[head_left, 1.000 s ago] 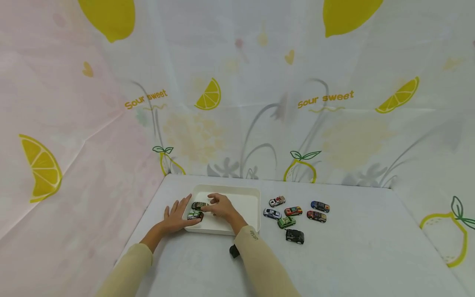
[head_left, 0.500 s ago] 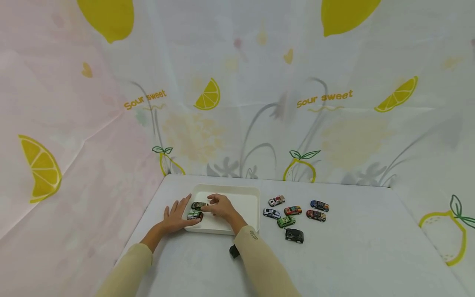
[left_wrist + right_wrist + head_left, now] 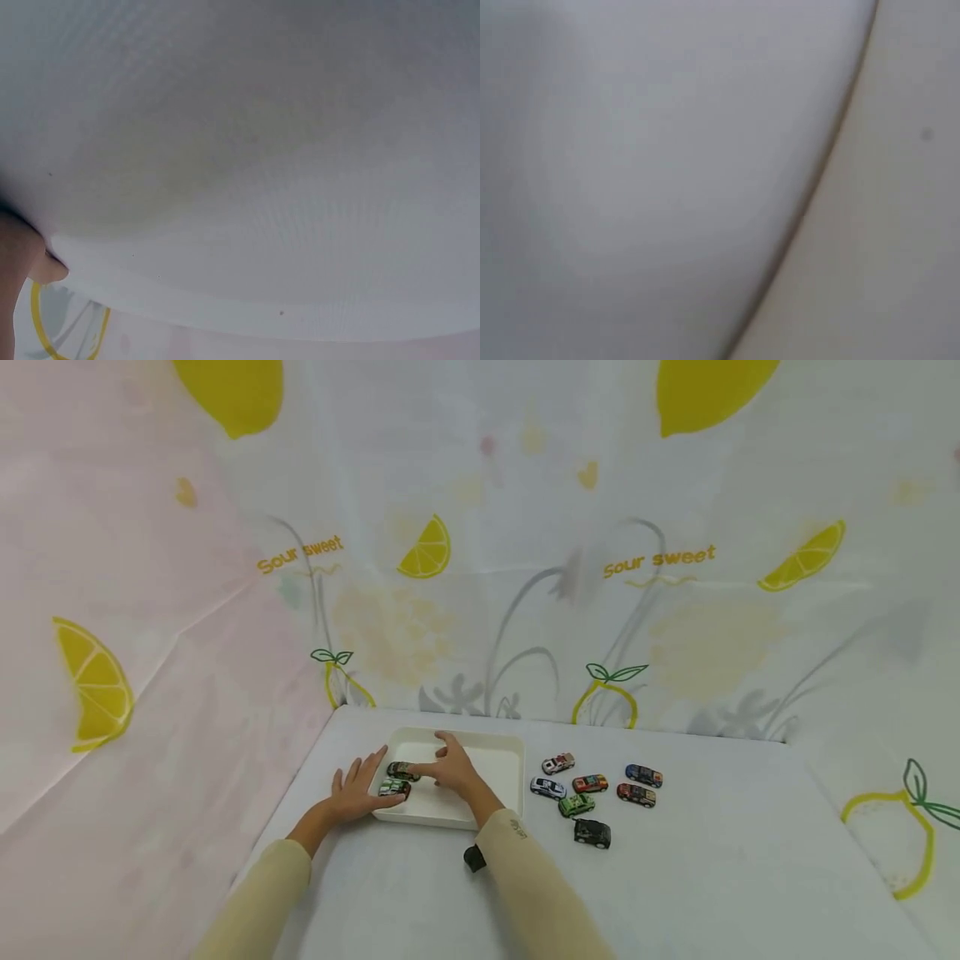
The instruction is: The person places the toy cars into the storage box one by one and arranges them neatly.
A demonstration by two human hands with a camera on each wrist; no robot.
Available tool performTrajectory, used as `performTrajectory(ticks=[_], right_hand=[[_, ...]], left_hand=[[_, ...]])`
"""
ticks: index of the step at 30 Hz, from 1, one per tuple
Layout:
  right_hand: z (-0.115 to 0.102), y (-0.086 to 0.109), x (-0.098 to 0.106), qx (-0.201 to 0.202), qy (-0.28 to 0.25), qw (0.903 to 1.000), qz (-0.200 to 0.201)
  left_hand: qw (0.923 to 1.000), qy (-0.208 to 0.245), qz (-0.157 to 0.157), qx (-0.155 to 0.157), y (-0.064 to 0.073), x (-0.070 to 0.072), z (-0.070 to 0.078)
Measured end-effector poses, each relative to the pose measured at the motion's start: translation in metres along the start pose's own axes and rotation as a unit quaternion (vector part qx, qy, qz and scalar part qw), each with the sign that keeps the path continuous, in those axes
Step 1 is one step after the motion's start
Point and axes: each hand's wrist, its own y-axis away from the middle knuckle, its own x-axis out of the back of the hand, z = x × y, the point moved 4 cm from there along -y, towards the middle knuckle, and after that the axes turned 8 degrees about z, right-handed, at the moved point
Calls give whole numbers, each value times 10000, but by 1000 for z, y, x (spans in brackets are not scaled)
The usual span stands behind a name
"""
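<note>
Inside the white tray (image 3: 487, 814), at its left end, two toy cars sit one behind the other: a dark camouflage-patterned car (image 3: 400, 770) and, nearer the person, a green-and-white car (image 3: 392, 788). My left hand (image 3: 349, 795) lies along the tray's left wall with fingers spread, its thumb reaching over the rim beside the green-and-white car. Over the tray, my right hand (image 3: 453, 768) points one digit left onto the camouflage car's right end, while another finger extends upward. In the left wrist view, part of the left hand (image 3: 21, 262) shows at the left edge.
Right of the tray stand several more toy cars, among them a white-and-blue car (image 3: 548, 788), a light green car (image 3: 576, 805), a black car (image 3: 592, 833) and a blue car (image 3: 644, 776). A small black object (image 3: 474, 859) shows beside the right sleeve (image 3: 525, 877).
My right hand's fingers have spread apart at the camouflage car, one now stretching toward the back of the tray. The left hand keeps its place; the head view shifts slightly.
</note>
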Motion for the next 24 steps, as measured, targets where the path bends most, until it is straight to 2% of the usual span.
performTrajectory(ticks=[3,7,11,13,15,18,20,24], right_hand=[[-5,5,9,417,591,9973,133],[-16,14,22,1004,1184,9878,116],[-26,22,39,1270,1337,9827,184],[-27,26,48,1364,1617,9771,226],[-25,29,56,1520,2062,9661,310],[-21,32,70,1797,2764,9428,498],[-19,32,80,1924,3015,9316,654],[-13,32,100,1927,3567,9110,753]], left_hand=[[9999,-150,-63,11,-2,-4,-2],[9998,-123,-125,100,0,-5,-4],[9998,4,-114,136,0,-4,-5],[9998,-35,-130,125,-1,-5,-6],[9998,-73,-145,111,-1,-6,-7],[9997,-127,-168,83,-1,-6,-6],[9999,-34,-154,59,-1,-3,-3],[9999,12,-147,28,-3,3,5]])
